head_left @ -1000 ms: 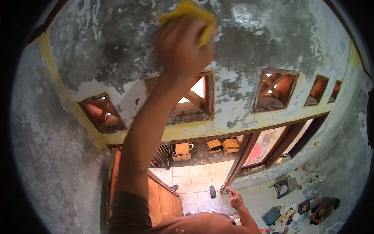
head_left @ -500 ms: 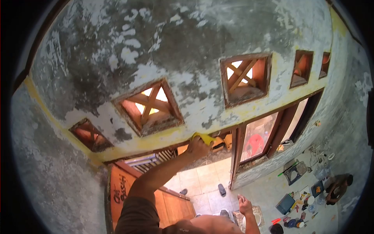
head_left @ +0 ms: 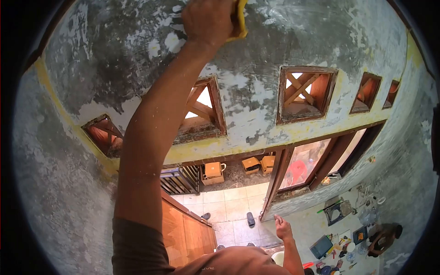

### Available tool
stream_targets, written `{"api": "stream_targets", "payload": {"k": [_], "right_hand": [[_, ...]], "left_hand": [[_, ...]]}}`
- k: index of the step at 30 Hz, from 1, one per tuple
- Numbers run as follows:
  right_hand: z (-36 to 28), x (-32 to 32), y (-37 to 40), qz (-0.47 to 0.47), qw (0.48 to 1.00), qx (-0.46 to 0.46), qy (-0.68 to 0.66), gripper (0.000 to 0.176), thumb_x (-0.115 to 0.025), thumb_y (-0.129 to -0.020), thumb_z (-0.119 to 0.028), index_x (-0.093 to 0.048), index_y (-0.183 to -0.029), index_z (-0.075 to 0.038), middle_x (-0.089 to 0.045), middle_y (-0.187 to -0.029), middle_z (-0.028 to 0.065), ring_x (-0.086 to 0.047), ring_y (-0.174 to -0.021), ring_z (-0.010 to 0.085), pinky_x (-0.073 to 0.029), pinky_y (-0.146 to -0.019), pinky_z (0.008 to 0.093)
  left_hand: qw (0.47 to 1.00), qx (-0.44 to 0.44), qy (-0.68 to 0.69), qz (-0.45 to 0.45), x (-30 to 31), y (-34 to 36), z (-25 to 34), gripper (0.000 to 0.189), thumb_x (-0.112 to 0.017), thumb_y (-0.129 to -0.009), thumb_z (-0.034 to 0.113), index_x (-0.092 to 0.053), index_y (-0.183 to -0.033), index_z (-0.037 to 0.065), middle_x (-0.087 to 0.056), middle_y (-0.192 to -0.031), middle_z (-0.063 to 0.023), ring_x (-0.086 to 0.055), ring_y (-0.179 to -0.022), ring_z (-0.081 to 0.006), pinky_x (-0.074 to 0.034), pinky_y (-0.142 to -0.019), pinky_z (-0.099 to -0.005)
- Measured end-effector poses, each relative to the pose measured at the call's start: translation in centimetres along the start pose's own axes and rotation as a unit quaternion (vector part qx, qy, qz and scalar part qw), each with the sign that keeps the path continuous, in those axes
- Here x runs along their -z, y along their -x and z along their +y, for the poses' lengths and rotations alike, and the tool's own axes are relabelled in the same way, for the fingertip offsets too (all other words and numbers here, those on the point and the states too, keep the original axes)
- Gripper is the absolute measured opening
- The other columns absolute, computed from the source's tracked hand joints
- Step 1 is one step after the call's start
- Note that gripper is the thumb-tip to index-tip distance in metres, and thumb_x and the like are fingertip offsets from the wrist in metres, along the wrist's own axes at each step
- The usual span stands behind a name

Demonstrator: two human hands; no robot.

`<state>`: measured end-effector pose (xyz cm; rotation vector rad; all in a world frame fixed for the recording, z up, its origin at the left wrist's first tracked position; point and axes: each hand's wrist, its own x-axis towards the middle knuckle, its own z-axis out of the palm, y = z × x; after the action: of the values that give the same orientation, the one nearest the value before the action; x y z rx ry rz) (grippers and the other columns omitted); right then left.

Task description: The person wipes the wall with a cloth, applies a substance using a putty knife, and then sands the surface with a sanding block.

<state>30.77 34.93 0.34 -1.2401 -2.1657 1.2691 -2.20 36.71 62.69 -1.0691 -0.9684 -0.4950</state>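
Note:
My left hand (head_left: 208, 23) is raised high against the upper wall (head_left: 270, 41), with its fingers closed on a thin yellow piece (head_left: 239, 20). That piece has a curled edge; its exact kind is not clear. Grey patches and flaking pale paint cover the wall around it. Lower down on the right, my right hand (head_left: 283, 229) hangs in front of my body, its fingers drawn together. Whatever they may hold is too small to make out. A whitish bucket-like container (head_left: 278, 258) is partly hidden behind my right forearm.
Wood-framed vents (head_left: 306, 95) with crossed slats line the wall above an open doorway and window (head_left: 305, 162). An orange wooden door (head_left: 185, 224) stands at lower left. A toolbox (head_left: 321, 246) and scattered tools lie on the floor, near another person (head_left: 385, 239).
My left hand has swept upward from just above the doorway to high on the wall, carrying the yellow piece. The view has shifted slightly. My right hand stays low.

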Motion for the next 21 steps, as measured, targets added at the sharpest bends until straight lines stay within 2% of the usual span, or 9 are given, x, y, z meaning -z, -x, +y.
{"api": "stream_targets", "payload": {"k": [2,4,6,8,10,15,18,20,21], "right_hand": [[-1.4,-0.4,-0.2,-0.034,0.999,-0.012,-0.03,0.033,-0.047,-0.095,-0.022,-0.062,-0.117,-0.003,-0.065,-0.115,0.0155,-0.061,-0.11,0.031,-0.048,-0.094,0.0361],[-1.0,-1.3,-0.1,-0.05,0.998,-0.006,-0.034,0.033,-0.048,-0.095,-0.022,-0.061,-0.118,-0.003,-0.065,-0.116,0.0155,-0.061,-0.11,0.0312,-0.048,-0.094,0.0363],[-0.5,-2.3,0.6,-0.063,0.997,0.017,-0.049,0.035,-0.047,-0.094,-0.026,-0.061,-0.122,-0.01,-0.063,-0.115,0.0182,-0.058,-0.109,0.038,-0.047,-0.092,0.0419],[-0.1,-2.3,1.7,-0.082,0.996,0.005,-0.039,0.035,-0.049,-0.093,-0.026,-0.061,-0.122,-0.009,-0.063,-0.115,0.0191,-0.059,-0.108,0.0383,-0.047,-0.092,0.0418],[1.1,-2.7,2.7,-0.114,0.993,-0.023,0.003,0.033,-0.049,-0.093,-0.024,-0.062,-0.12,-0.007,-0.064,-0.117,0.0153,-0.06,-0.11,0.0333,-0.047,-0.094,0.0379],[4.0,-1.1,6.3,-0.111,0.991,-0.07,0.014,0.034,-0.051,-0.091,-0.027,-0.063,-0.119,-0.011,-0.064,-0.114,0.018,-0.059,-0.109,0.0357,-0.048,-0.092,0.0406],[5.5,0.3,7.6,-0.087,0.988,-0.12,0.047,0.034,-0.052,-0.09,-0.029,-0.063,-0.118,-0.013,-0.064,-0.112,0.0199,-0.059,-0.108,0.0377,-0.048,-0.092,0.043],[5.8,1.3,8.2,-0.088,0.982,-0.151,0.077,0.034,-0.052,-0.09,-0.03,-0.063,-0.118,-0.014,-0.064,-0.111,0.0206,-0.059,-0.107,0.0386,-0.048,-0.091,0.0441],[5.9,1.6,8.1,-0.09,0.979,-0.159,0.096,0.034,-0.052,-0.09,-0.031,-0.064,-0.117,-0.015,-0.064,-0.11,0.0207,-0.059,-0.106,0.0391,-0.048,-0.091,0.0446]], "left_hand": [[0.998,0.046,-0.009,0.035,-0.3,0.1,0.9,0.008,-0.064,-0.081,0.009,-0.058,-0.086,0.007,-0.062,-0.071,-0.0107,-0.063,-0.064,-0.0284,-0.05,-0.054,-0.0391],[0.998,-0.055,-0.005,-0.027,-1.5,3.2,2.6,0.021,-0.066,-0.074,0.017,-0.062,-0.094,0.024,-0.057,-0.078,0.0016,-0.058,-0.058,-0.0187,-0.045,-0.054,-0.0337],[0.989,-0.146,-0.002,-0.038,-1.6,7.4,5.7,0.016,-0.064,-0.077,0.018,-0.061,-0.091,0.024,-0.055,-0.08,0.0032,-0.057,-0.058,-0.0139,-0.044,-0.055,-0.0301],[0.979,-0.176,0.054,-0.089,-0.2,12.0,8.8,0.008,-0.063,-0.079,0.019,-0.06,-0.086,0.022,-0.053,-0.081,0.0042,-0.055,-0.059,-0.0097,-0.041,-0.056,-0.0276],[0.971,-0.192,0.103,-0.101,0.9,18.1,11.5,0.007,-0.063,-0.078,0.019,-0.057,-0.082,0.021,-0.05,-0.076,0.0036,-0.052,-0.059,-0.0098,-0.04,-0.056,-0.0272],[0.924,-0.228,0.21,-0.225,7.2,29.7,13.4,0.007,-0.061,-0.075,0.016,-0.056,-0.079,0.017,-0.047,-0.07,0.0032,-0.05,-0.064,-0.0118,-0.039,-0.064,-0.0279],[0.9,-0.251,0.191,-0.301,7.1,27.8,12.0,0.008,-0.061,-0.075,0.015,-0.058,-0.081,0.016,-0.05,-0.072,0.002,-0.051,-0.067,-0.0133,-0.041,-0.068,-0.0309],[0.921,-0.221,0.182,-0.263,6.1,21.4,8.9,0.014,-0.06,-0.075,0.013,-0.062,-0.088,0.016,-0.051,-0.075,0.0012,-0.053,-0.068,-0.0154,-0.042,-0.071,-0.036],[0.947,-0.202,0.139,-0.208,5.5,17.1,6.9,0.023,-0.056,-0.08,0.015,-0.062,-0.101,0.018,-0.055,-0.081,0.0012,-0.056,-0.071,-0.0146,-0.043,-0.068,-0.0362]]}}
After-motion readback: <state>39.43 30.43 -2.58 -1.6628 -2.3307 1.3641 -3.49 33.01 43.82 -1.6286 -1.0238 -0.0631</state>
